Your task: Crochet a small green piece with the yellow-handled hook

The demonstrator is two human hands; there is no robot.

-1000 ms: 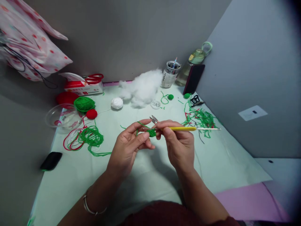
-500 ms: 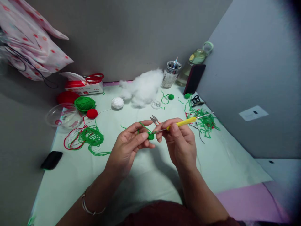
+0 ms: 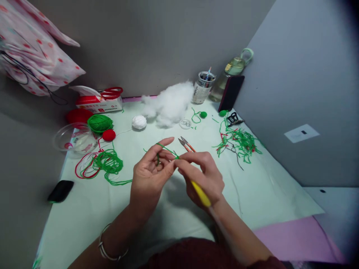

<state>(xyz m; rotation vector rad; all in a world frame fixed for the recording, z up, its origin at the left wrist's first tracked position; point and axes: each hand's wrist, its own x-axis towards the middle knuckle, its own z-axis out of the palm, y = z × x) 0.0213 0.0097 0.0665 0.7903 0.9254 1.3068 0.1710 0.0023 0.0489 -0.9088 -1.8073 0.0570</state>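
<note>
My left hand point(image 3: 151, 168) pinches a small green crochet piece point(image 3: 177, 157), most of it hidden behind the fingers. Green yarn point(image 3: 166, 148) runs over its raised index finger. In my right hand point(image 3: 203, 177) is a crochet hook point(image 3: 201, 193) with a yellow handle, its rear end slanting back over the wrist. The hook's metal tip is up against the green piece, and both hands meet there. Just beyond the fingers, thread snips point(image 3: 186, 144) with orange handles lie on the table, partly covered by my right hand.
Loose green and red yarn point(image 3: 108, 164) lies left, near a green yarn ball point(image 3: 100, 123) and a clear plastic bowl point(image 3: 63, 138). White stuffing point(image 3: 171, 104) sits at the back. A can point(image 3: 202, 89), bottle point(image 3: 224, 84) and leaning phone point(image 3: 231, 93) stand back right, above yarn scraps point(image 3: 242, 142).
My right hand has turned, so the hook's handle swung from pointing right to pointing back toward my wrist. Both hands came together, covering more of the green piece.
</note>
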